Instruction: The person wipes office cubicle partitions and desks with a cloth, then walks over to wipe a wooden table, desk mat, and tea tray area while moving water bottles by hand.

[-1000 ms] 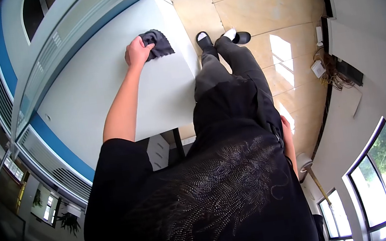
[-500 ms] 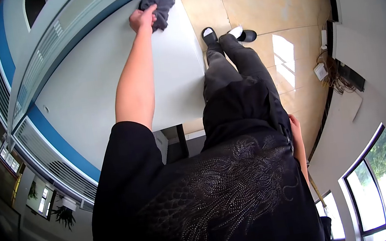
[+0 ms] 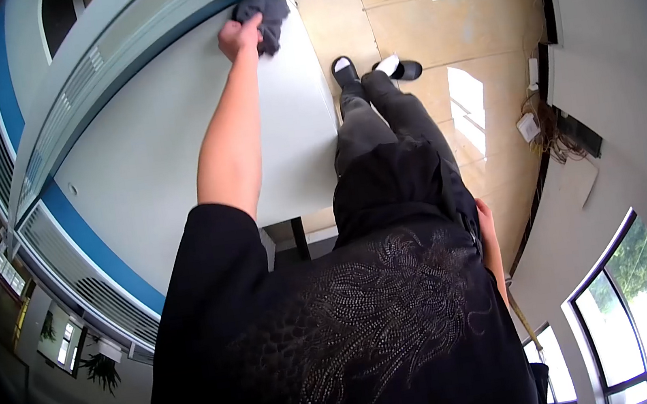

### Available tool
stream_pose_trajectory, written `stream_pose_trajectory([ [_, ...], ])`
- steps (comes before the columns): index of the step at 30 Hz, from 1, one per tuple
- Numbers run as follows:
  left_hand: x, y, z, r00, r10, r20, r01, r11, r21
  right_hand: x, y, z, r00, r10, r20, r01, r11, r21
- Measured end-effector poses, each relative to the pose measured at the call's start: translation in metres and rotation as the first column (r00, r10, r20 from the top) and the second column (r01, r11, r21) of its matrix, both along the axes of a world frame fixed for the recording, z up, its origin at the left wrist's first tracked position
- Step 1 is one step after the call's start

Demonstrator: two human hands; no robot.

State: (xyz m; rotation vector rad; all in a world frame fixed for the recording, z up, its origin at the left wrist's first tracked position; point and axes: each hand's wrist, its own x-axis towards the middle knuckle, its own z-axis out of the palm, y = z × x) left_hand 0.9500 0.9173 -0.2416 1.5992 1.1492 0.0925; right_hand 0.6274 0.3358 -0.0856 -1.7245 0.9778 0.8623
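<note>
My left hand (image 3: 240, 36) is closed on a dark grey cloth (image 3: 265, 21), thumb uppermost. The bunched cloth lies against the far end of a white desk top (image 3: 190, 121), close to its corner and the blue-edged partition. My left arm stretches out straight over the desk. Down at my right hip hangs my right hand (image 3: 486, 221), beside my dark trousers. Its fingers are mostly hidden by the hip and shirt, so what they do does not show.
A glass-topped partition (image 3: 73, 100) with a blue strip borders the desk's left side. My feet in black slippers (image 3: 344, 71) stand on the tiled floor (image 3: 407, 27). Loose cables (image 3: 551, 141) and a white box (image 3: 528, 127) sit by the right wall.
My left hand and the cloth have shifted very slightly on the desk's far end. The whole view has drifted a little to the left. My right hand stays at my hip.
</note>
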Motion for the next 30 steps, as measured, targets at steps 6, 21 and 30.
stream_pose_trajectory([
  [6,-0.036,0.005,-0.002,0.99,0.029,-0.136,-0.026,0.999,0.024,0.035,0.02,0.004,0.999,0.035,0.02,-0.033,0.997,-0.066],
  [21,-0.004,0.005,-0.007,0.983,-0.044,-0.178,0.034,0.998,-0.055,0.055,-0.005,-0.02,0.992,0.127,-0.011,-0.127,0.992,-0.006],
  [30,-0.041,0.005,0.005,0.947,0.017,-0.321,0.0,0.999,0.053,0.091,0.022,0.004,0.996,0.083,-0.027,-0.085,0.993,-0.088],
])
